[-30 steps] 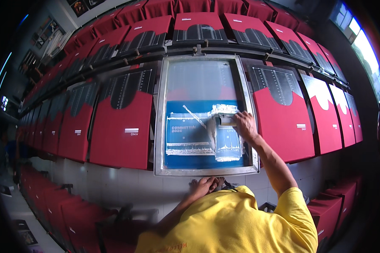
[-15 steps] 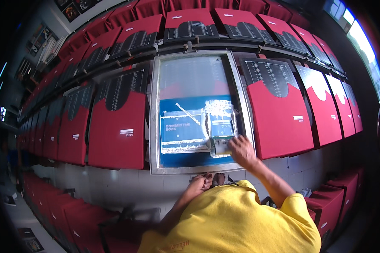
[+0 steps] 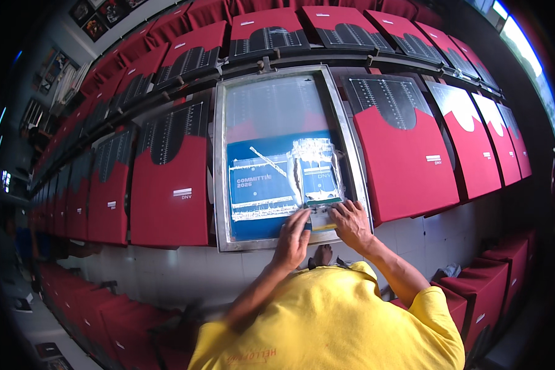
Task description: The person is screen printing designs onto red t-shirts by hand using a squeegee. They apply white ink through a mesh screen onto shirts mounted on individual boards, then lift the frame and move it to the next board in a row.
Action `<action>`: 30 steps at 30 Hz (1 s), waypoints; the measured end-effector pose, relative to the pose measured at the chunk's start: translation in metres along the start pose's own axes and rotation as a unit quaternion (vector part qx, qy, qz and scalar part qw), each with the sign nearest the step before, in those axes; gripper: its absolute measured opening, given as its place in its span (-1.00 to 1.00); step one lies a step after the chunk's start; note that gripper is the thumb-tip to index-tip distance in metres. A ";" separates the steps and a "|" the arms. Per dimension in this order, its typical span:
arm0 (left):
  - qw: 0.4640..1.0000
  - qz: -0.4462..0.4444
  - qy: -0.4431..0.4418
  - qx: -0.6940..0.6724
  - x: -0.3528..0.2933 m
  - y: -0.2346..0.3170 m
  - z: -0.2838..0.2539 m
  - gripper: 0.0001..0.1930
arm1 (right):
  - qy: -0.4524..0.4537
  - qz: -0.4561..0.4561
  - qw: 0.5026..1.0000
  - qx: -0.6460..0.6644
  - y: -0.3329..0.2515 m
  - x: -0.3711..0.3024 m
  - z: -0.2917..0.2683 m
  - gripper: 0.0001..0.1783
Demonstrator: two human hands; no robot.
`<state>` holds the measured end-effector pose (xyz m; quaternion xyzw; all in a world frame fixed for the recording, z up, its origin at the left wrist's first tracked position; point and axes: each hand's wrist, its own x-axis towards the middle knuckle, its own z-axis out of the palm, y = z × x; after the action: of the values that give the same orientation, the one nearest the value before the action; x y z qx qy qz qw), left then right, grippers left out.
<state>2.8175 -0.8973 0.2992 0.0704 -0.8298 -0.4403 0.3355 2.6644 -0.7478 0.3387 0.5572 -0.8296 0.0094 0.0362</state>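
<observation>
A screen printing frame (image 3: 223, 179) lies in front of me, with a blue stencil area (image 3: 253, 231) in the near part of its mesh. At the near right of the mesh is a squeegee (image 3: 324, 221) with a pale, yellowish handle and a green blade edge. My right hand (image 3: 353, 227) is closed round its right end. The fingers of my left hand (image 3: 292, 239) are closed on its left end. White ink (image 3: 314, 151) lies in thick smears beyond the blade, and a line of it runs along the blade's far edge.
Red garment pieces on dark boards stand in rows either side of the frame, such as a red panel (image 3: 404, 166) to the right and another red panel (image 3: 169, 197) to the left. A dark rail (image 3: 197, 73) runs behind the frame. More red-covered boards (image 3: 484, 287) are behind me.
My left hand has come up from in front of my body to the squeegee's left end. The squeegee, still in my right hand, has shifted slightly, and the view has tilted a little.
</observation>
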 end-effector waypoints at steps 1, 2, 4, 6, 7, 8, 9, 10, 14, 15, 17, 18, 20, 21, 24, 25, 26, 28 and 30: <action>0.999 0.007 -0.040 0.012 0.002 0.000 0.002 -0.63 | -0.002 0.001 1.000 0.009 0.001 0.002 -0.004 -0.65; 0.996 0.014 -0.080 0.025 0.005 0.000 0.003 -0.62 | 0.001 -0.004 1.000 0.014 0.000 0.003 -0.009 -0.63; 0.990 0.025 -0.132 0.052 0.006 -0.001 0.004 -0.61 | 0.011 -0.019 1.000 0.015 -0.002 -0.004 -0.007 -0.62; 0.987 0.027 -0.142 0.069 -0.004 -0.005 0.008 -0.61 | 0.032 -0.040 0.999 0.009 -0.006 -0.014 -0.001 -0.61; 0.986 0.031 -0.147 0.077 -0.007 -0.007 0.011 -0.60 | 0.047 -0.047 0.998 0.018 -0.006 -0.017 0.005 -0.61; 0.985 0.040 -0.144 0.089 -0.008 -0.008 0.014 -0.58 | 0.025 -0.043 0.999 0.003 -0.002 -0.014 0.010 -0.62; 0.985 0.053 -0.129 0.100 0.000 -0.018 0.018 -0.60 | 0.003 -0.039 0.999 -0.012 0.002 -0.011 0.015 -0.62; 0.985 0.061 -0.120 0.112 0.008 -0.027 0.021 -0.62 | -0.014 -0.020 1.000 -0.014 0.006 -0.002 0.019 -0.63; 0.985 0.071 -0.093 0.128 0.072 -0.061 0.024 -0.54 | 0.041 -0.018 0.995 -0.083 0.042 0.069 0.026 -0.47; 0.985 0.078 -0.080 0.131 0.093 -0.070 0.027 -0.57 | 0.042 -0.006 0.996 -0.080 0.057 0.086 0.029 -0.51; 0.990 0.075 -0.056 0.108 0.131 -0.086 0.025 -0.68 | 0.000 0.011 0.999 -0.050 0.067 0.132 0.004 -0.69; 0.992 0.058 -0.065 0.093 0.150 -0.091 0.024 -0.69 | -0.011 0.014 0.999 -0.029 0.076 0.150 -0.005 -0.73; 0.993 0.049 -0.071 0.080 0.164 -0.092 0.019 -0.70 | -0.002 0.005 1.000 -0.012 0.081 0.162 -0.015 -0.77; 0.993 0.057 -0.068 0.082 0.163 -0.089 0.018 -0.70 | 0.018 -0.007 1.000 -0.019 0.080 0.156 -0.019 -0.77; 0.991 0.056 -0.078 0.090 0.135 -0.061 0.007 -0.64 | 0.011 -0.015 0.999 -0.030 0.061 0.122 -0.033 -0.66; 0.991 0.060 -0.076 0.093 0.117 -0.046 0.003 -0.61 | -0.019 -0.012 0.999 -0.032 0.049 0.099 -0.036 -0.54; 0.989 0.062 -0.078 0.105 0.094 -0.039 0.002 -0.59 | -0.080 0.006 0.996 -0.032 0.032 0.079 -0.043 -0.46; 0.988 0.062 -0.087 0.115 0.050 -0.025 0.006 -0.55 | 0.001 -0.021 0.998 -0.067 0.022 0.031 -0.002 -0.40; 0.988 0.047 -0.083 0.119 0.009 -0.019 0.010 -0.52 | 0.011 -0.060 0.998 -0.035 0.007 0.002 -0.001 -0.35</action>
<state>2.8008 -0.9058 0.2851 0.0343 -0.9037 -0.3261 0.2752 2.6574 -0.7475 0.3399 0.6040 -0.7941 -0.0158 0.0655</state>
